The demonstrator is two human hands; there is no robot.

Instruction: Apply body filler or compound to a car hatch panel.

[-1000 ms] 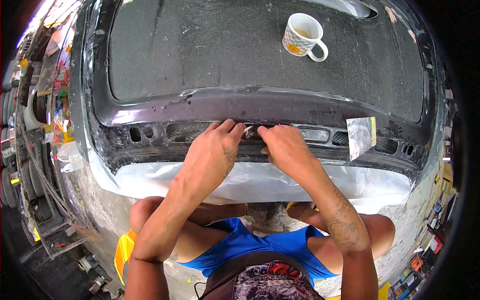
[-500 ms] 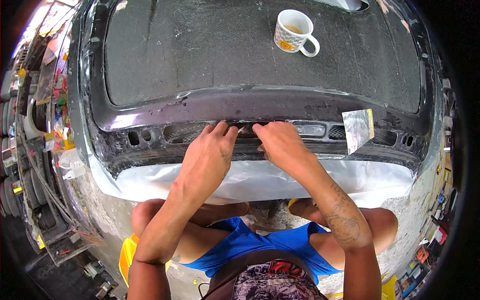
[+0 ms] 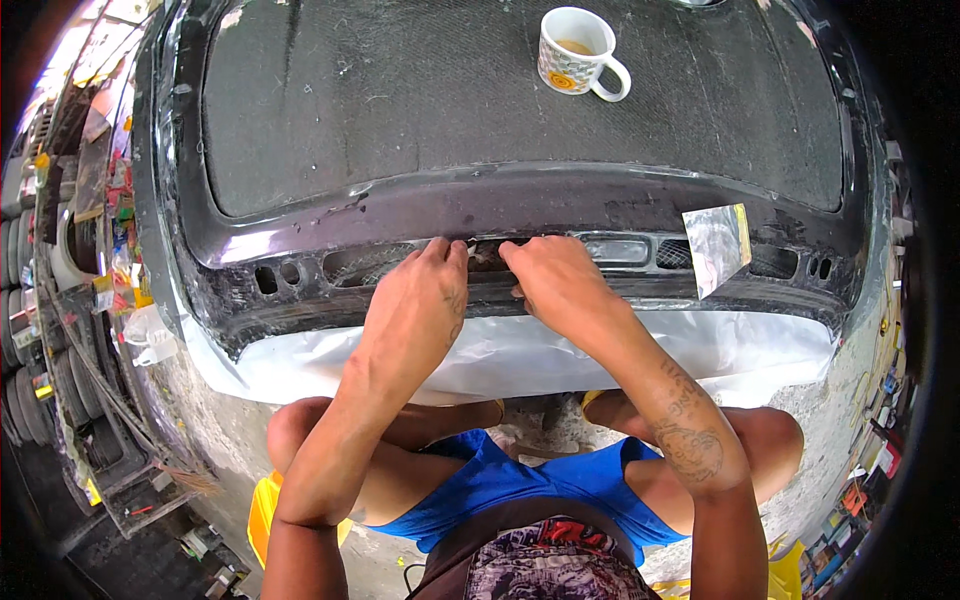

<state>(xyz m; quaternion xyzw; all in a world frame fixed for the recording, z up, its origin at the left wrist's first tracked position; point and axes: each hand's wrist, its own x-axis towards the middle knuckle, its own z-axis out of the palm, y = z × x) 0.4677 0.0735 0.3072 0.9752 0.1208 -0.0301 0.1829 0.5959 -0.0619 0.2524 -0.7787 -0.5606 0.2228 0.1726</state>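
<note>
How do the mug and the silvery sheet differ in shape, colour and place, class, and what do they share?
Shape: the mug is round and hollow, with a handle; the silvery sheet is flat, with straight edges.
Colour: the mug is white with an orange emblem; the silvery sheet has yellow along its right edge.
Place: the mug is farther from the person than the silvery sheet.
Shared: neither is held by a hand.
</note>
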